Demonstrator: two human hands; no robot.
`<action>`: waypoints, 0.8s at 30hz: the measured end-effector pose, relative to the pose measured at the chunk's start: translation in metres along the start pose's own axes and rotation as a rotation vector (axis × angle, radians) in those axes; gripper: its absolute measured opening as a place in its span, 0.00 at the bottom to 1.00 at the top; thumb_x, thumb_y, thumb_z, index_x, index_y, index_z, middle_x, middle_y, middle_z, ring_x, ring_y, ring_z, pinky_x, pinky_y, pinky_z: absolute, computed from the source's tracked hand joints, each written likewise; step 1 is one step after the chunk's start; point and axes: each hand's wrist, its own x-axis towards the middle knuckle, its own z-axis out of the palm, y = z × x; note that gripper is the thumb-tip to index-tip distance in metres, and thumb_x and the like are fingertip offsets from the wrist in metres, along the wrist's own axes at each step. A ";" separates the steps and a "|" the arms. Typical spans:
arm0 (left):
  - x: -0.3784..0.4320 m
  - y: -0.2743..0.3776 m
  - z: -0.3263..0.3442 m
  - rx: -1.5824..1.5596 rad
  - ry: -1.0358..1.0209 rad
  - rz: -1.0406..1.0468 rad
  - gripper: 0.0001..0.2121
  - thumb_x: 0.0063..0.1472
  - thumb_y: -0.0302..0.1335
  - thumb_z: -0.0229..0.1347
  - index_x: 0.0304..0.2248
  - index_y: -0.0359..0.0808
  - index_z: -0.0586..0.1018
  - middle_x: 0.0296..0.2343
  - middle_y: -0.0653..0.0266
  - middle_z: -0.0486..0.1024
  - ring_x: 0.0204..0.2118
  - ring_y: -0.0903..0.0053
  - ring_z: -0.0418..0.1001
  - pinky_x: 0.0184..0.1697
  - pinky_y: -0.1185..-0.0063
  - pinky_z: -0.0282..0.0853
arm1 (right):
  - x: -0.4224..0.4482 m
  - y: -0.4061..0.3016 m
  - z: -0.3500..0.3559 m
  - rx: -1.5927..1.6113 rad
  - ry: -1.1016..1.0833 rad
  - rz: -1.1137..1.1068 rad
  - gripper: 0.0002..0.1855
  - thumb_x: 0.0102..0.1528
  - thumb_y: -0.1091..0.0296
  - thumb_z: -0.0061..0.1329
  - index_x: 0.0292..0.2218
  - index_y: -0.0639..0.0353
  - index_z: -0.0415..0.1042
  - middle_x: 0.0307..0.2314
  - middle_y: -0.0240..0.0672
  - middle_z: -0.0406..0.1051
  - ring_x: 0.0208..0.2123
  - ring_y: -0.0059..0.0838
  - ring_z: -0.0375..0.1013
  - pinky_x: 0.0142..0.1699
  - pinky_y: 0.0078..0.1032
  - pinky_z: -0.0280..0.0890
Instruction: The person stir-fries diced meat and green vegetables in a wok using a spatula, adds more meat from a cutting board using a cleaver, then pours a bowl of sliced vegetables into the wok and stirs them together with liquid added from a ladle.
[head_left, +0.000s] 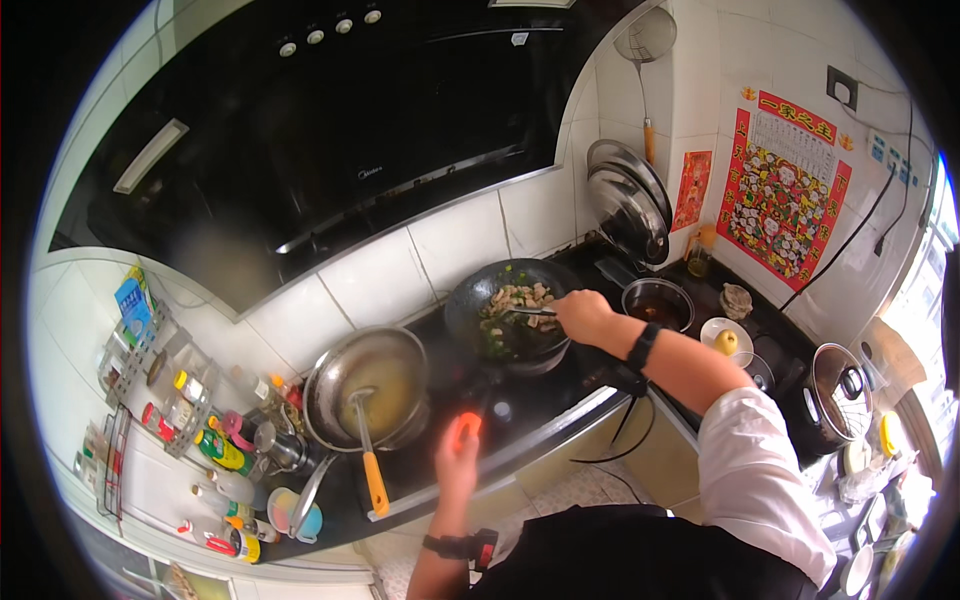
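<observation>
In the head view, my right hand (587, 318) grips a metal cooking utensil (531, 310), probably a spatula. Its working end is among pieces of meat and green vegetable (517, 306) in a dark wok (472, 289). My left hand (456, 457) is above the front of the black hob (439, 476), fingers curled. A bright orange-red patch (469, 424) shows at its fingertips; I cannot tell whether this is a held thing or light on the fingers. Left of that hand, a steel wok (319, 390) holds yellowish liquid (386, 394) and a ladle with an orange handle (375, 484).
Bottles and seasoning jars (225, 450) crowd the left. Pot lids (628, 199) lean in the back corner. To the right are a small dark pot (658, 289), a plate (741, 334) with a yellow fruit (725, 342), and a lidded pot (814, 409). A range hood (337, 135) overhangs the hob.
</observation>
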 end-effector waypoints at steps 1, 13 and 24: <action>0.000 0.003 0.001 -0.004 -0.007 -0.019 0.21 0.55 0.26 0.52 0.49 0.35 0.65 0.19 0.76 0.65 0.13 0.93 0.53 0.14 0.90 0.49 | 0.006 -0.004 0.003 0.008 0.002 0.010 0.09 0.46 0.67 0.44 0.31 0.56 0.70 0.24 0.40 0.72 0.29 0.38 0.72 0.33 0.32 0.66; -0.007 0.023 0.006 0.020 0.027 0.034 0.20 0.54 0.26 0.53 0.47 0.30 0.67 0.24 0.72 0.70 0.16 0.92 0.57 0.17 0.90 0.52 | -0.017 0.059 -0.036 0.042 0.041 -0.061 0.09 0.42 0.66 0.44 0.25 0.55 0.74 0.25 0.41 0.72 0.30 0.44 0.72 0.35 0.35 0.67; -0.002 0.003 -0.005 0.000 0.023 0.015 0.20 0.54 0.24 0.52 0.48 0.33 0.66 0.19 0.75 0.66 0.14 0.93 0.54 0.14 0.90 0.48 | -0.002 0.008 -0.014 -0.021 0.041 -0.132 0.10 0.45 0.64 0.46 0.30 0.55 0.73 0.25 0.40 0.72 0.29 0.38 0.73 0.32 0.31 0.67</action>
